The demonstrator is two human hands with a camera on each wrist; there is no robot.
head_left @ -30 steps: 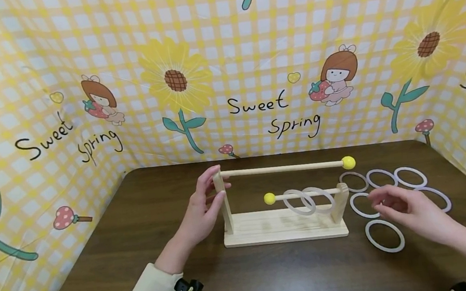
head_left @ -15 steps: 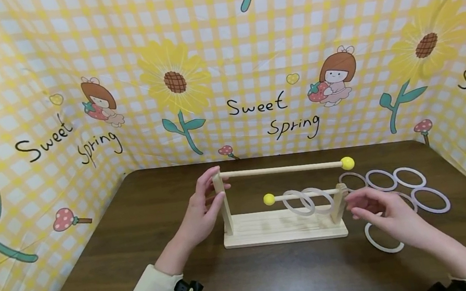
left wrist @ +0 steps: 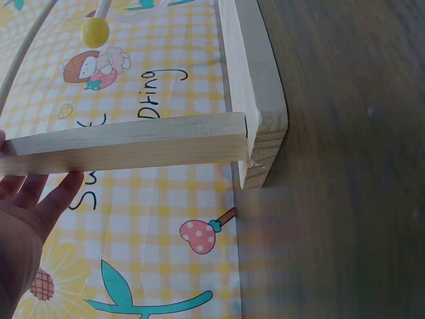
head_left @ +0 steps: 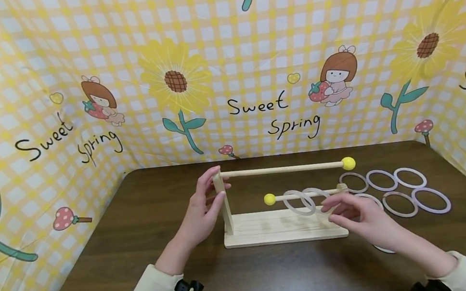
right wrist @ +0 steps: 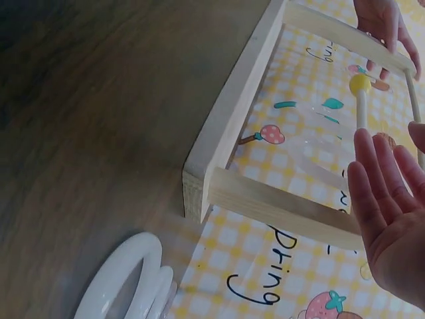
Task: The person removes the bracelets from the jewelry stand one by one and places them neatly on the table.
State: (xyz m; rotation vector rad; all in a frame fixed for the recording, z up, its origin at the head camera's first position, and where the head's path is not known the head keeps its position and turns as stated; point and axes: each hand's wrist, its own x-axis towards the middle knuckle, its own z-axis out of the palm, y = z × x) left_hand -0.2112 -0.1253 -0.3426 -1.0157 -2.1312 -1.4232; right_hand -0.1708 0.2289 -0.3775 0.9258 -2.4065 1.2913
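A pale wooden stand has two horizontal rods tipped with yellow balls. My left hand holds the top of its tall left post, thumb on the near side and fingers around behind. Two whitish rings hang on the lower rod. My right hand is in front of the short right post, its fingertips right at the right-hand ring. In the right wrist view the right-hand fingers are loosely extended beside the lower rod. The right hand covers most of the short post in the head view.
Several pale rings lie flat on the dark wooden table right of the stand, one partly hidden under the right forearm. The upper rod ends in a yellow ball at the right. A checked cloth encloses the table's back and sides.
My right hand has moved left from over the loose rings, past the short post, to the ring on the lower rod. The left hand and stand have stayed put.
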